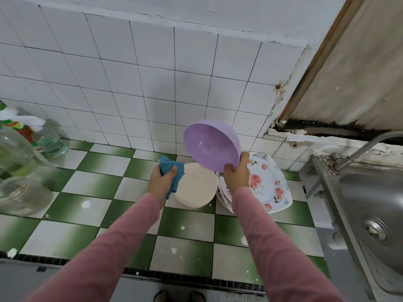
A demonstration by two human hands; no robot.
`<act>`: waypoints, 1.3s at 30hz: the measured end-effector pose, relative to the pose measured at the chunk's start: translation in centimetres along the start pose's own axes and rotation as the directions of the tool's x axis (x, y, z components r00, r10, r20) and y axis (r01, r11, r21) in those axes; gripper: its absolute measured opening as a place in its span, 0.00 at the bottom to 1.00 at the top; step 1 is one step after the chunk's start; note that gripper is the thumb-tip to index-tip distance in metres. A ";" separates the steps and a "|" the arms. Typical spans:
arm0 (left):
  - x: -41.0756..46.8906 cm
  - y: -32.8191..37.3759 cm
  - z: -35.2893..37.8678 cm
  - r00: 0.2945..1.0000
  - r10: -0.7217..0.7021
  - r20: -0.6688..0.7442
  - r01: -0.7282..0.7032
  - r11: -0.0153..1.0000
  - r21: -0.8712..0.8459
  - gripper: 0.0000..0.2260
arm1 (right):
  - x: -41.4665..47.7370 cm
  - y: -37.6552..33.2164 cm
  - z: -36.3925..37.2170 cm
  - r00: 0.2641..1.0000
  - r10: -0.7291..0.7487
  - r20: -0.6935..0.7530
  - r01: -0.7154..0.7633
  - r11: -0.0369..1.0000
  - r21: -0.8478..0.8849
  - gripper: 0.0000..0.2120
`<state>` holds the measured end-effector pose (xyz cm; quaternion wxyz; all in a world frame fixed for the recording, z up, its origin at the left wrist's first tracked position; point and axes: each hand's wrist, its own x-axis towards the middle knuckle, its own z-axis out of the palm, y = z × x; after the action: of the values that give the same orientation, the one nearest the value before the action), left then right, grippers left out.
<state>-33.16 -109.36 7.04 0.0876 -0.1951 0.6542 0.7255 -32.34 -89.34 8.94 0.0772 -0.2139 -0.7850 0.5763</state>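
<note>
glass jars [20, 192]: grouped at the far left edge of the tiled counter [98, 186], well apart from the dishes, likely so they stay out of the working space.
left hand [162, 180]: clenched round a bunched blue cloth [173, 171], thumb on top, held just above the counter; it looks ready for wiping.
cream plates [197, 186]: a neat stack on the counter just beside the cloth, near the wall, probably the finished pile.
purple bowl [210, 144]: lifted in the air above the plates, tilted with its hollow facing the person and the cloth side, which would open the inside to a wipe.
right hand [236, 173]: grasping the bowl by its lower rim, thumb inside and fingers behind, so most of the surface is free.
floral plates [269, 184]: stacked under the right hand, between the cream stack and the sink [370, 192], close to where washing would happen.
</note>
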 end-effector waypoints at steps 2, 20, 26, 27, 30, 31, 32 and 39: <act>-0.1 -0.1 0.0 1.000 -0.001 0.000 0.001 1.000 -0.007 0.17 | -0.2 -0.1 0.0 1.000 0.020 0.010 -0.021 1.000 0.018 0.13; -1.5 4.4 3.9 0.970 0.227 0.089 -0.196 0.942 -0.271 0.10 | -1.3 -2.7 0.1 0.918 0.259 0.300 -0.353 0.878 0.322 0.21; -1.4 4.7 5.5 0.806 0.581 0.109 -0.591 0.786 0.183 0.20 | -0.3 -1.9 0.7 0.873 0.327 0.361 -0.410 0.894 0.183 0.37; -0.7 4.4 5.3 0.773 0.613 0.162 -0.630 0.712 0.312 0.21 | -0.1 -1.7 0.9 0.865 0.328 0.380 -0.429 0.876 0.220 0.39; 1.0 3.9 5.0 0.718 0.486 0.498 -0.658 0.241 0.713 0.26 | -0.4 -1.5 1.7 0.881 0.271 0.388 -0.444 0.756 0.480 0.46; 1.2 3.8 5.1 0.730 0.368 0.577 -0.648 0.103 0.755 0.28 | -0.4 -1.3 2.0 0.896 0.267 0.355 -0.431 0.714 0.552 0.50; 1.0 3.7 5.3 0.747 0.258 0.612 -0.641 0.035 0.767 0.30 | -0.2 -1.0 2.2 0.903 0.269 0.335 -0.425 0.680 0.598 0.54; -1.4 3.7 6.5 0.737 -0.115 0.666 -0.554 0.463 0.692 0.24 | 0.1 -0.1 1.9 0.920 0.264 0.289 -0.389 0.535 0.750 0.50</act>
<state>-34.43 -103.27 11.43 0.2842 0.2244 0.8747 0.3221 -33.14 -90.98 8.40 -0.0003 -0.2587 -0.3948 0.8816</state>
